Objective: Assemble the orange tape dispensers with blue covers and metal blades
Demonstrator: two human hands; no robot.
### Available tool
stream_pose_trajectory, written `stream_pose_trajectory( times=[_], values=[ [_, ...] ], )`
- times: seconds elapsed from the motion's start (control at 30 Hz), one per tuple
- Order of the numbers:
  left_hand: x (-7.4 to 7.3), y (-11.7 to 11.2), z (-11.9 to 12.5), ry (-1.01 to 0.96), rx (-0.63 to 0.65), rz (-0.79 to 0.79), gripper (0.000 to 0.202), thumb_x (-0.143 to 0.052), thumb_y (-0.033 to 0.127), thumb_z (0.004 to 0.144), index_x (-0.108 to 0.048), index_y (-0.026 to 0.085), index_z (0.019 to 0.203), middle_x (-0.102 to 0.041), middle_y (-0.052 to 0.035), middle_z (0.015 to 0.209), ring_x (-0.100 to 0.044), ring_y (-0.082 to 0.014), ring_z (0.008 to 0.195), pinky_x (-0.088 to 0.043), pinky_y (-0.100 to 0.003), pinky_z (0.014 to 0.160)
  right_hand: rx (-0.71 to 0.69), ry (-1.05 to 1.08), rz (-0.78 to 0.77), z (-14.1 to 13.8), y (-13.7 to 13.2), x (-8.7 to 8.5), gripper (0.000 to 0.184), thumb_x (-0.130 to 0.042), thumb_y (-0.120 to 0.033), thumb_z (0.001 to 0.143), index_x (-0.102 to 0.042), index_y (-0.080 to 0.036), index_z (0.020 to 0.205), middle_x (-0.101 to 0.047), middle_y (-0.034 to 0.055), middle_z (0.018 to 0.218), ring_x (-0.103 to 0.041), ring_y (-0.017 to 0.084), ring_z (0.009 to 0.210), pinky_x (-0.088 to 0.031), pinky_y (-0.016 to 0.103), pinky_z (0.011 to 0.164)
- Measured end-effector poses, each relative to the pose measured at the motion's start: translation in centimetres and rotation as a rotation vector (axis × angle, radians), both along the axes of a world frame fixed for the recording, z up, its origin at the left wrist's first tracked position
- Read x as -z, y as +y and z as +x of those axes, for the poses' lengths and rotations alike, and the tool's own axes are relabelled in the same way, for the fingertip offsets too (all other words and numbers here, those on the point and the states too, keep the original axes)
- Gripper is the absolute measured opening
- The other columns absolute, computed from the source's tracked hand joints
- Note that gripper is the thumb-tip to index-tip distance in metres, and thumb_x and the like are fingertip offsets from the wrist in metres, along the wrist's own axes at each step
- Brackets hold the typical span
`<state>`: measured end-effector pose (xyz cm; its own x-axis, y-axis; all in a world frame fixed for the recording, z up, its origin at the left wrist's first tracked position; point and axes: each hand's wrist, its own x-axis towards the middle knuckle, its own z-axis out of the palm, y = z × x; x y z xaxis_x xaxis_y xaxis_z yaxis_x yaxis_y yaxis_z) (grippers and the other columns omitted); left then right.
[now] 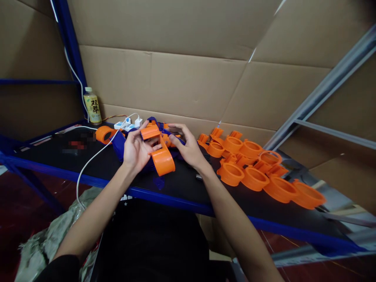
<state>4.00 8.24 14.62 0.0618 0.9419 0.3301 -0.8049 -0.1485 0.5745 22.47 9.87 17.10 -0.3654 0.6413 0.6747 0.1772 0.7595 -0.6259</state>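
Note:
An orange plastic piece with a ring-shaped end rests in my left hand, whose fingers are closed around its upper part. The ring end hangs down to the right over the table. My right hand is just to the right of this piece, thumb and fingers apart, with nothing clearly gripped. Behind both hands lies a heap of dark blue and orange parts, partly hidden by them. Blue material shows to the left of my left hand, beside another orange ring.
Several orange ringed pieces stand in rows on the black table at the right. A white power strip and a drink bottle are at the back left. A white cable crosses the front edge. Cardboard walls close off the back.

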Motion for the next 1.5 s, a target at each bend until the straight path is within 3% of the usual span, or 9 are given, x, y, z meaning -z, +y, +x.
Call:
stream_pose_trajectory(
  times=[0.23,0.6,0.83,1.3,1.5],
  values=[
    [0.5,-0.6,1.3,0.114,-0.14,0.125,0.052,-0.082,0.029,0.08,-0.065,0.033,0.129,-0.069,-0.0063,0.128,-0.066,-0.0258,0.118,-0.055,-0.042,0.096,0.037,-0.13,0.144,2.0,-0.9,-0.4,0.036,-0.064,-0.042,0.096,-0.064,-0.031,0.131,-0.065,0.0043,0.137,-0.057,0.025,0.13,-0.041,0.047,0.116],
    [1.1,-0.2,1.6,0.173,-0.199,0.042,0.039,-0.089,0.029,0.074,-0.073,0.024,0.109,-0.071,-0.0046,0.118,-0.068,-0.021,0.111,-0.059,-0.036,0.091,0.035,-0.134,0.185,2.0,-1.0,-0.2,0.034,-0.07,-0.037,0.092,-0.068,-0.032,0.126,-0.067,0.0039,0.136,-0.058,0.025,0.13,-0.041,0.049,0.116],
    [1.3,0.0,1.3,0.213,-0.213,0.053,0.043,-0.092,0.026,0.068,-0.074,0.023,0.108,-0.074,-0.0026,0.102,-0.071,-0.0191,0.1,-0.058,-0.034,0.091,0.036,-0.134,0.111,2.1,-1.0,-0.1,0.033,-0.07,-0.038,0.091,-0.068,-0.031,0.124,-0.068,0.0042,0.133,-0.06,0.025,0.128,-0.043,0.048,0.115],
    [1.1,-0.3,1.2,0.245,-0.233,0.082,0.045,-0.093,0.03,0.067,-0.074,0.024,0.107,-0.073,-0.0039,0.106,-0.069,-0.0197,0.099,-0.056,-0.034,0.089,-0.019,-0.076,-0.026,2.3,-0.7,0.4,0.038,-0.071,-0.043,0.09,-0.068,-0.029,0.125,-0.068,0.0041,0.134,-0.061,0.024,0.128,-0.045,0.045,0.113],
    [0.5,-0.8,1.2,0.37,-0.348,0.267,0.057,-0.096,0.025,0.058,-0.071,0.026,0.109,-0.069,-0.0061,0.119,-0.06,-0.0279,0.123,-0.047,-0.04,0.106,-0.071,-0.04,-0.046,2.3,-1.0,0.1,0.042,-0.078,-0.042,0.084,-0.069,-0.03,0.122,-0.069,0.0039,0.132,-0.061,0.024,0.126,-0.045,0.044,0.113]
  ],
)
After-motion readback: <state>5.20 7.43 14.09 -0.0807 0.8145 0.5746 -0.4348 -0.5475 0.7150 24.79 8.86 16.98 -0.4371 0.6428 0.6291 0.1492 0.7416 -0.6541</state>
